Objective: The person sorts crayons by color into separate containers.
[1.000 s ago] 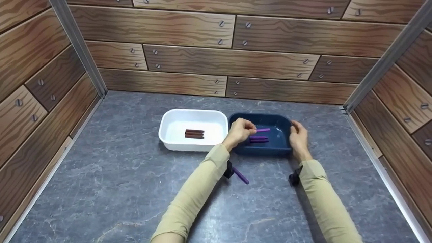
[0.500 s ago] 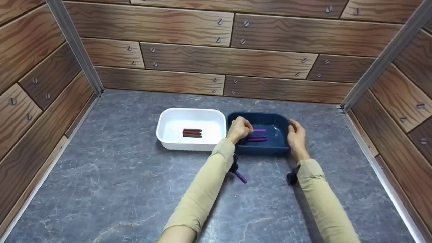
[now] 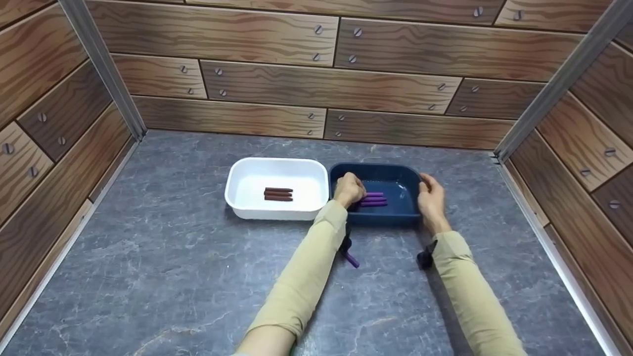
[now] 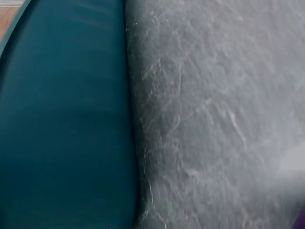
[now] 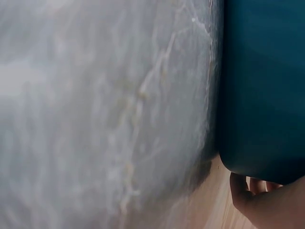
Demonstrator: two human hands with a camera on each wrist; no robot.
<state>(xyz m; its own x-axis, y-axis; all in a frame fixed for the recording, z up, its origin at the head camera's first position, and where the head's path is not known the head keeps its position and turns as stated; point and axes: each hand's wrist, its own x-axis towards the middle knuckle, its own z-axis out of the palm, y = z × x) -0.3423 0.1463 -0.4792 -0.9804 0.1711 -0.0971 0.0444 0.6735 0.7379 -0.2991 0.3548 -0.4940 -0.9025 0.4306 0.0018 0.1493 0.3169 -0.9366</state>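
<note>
My left hand is down inside the dark blue tray, its fingers pinching one end of a purple crayon. Just in front of that crayon lie more purple crayons, side by side on the tray's floor, their left ends partly hidden by the hand. My right hand grips the tray's right end; in the right wrist view its curled fingers meet the teal-looking outer wall. The left wrist view shows only the tray's outside and the tabletop, with the left hand out of sight.
A white tray stands to the left of the dark blue one, holding a row of brown crayons. One loose purple crayon lies on the grey marbled table beside my left wrist. Wood-patterned walls enclose the table.
My left hand has lowered the purple crayon toward the others and drawn it slightly left, so it now lies alongside them. The right hand keeps its place on the tray.
</note>
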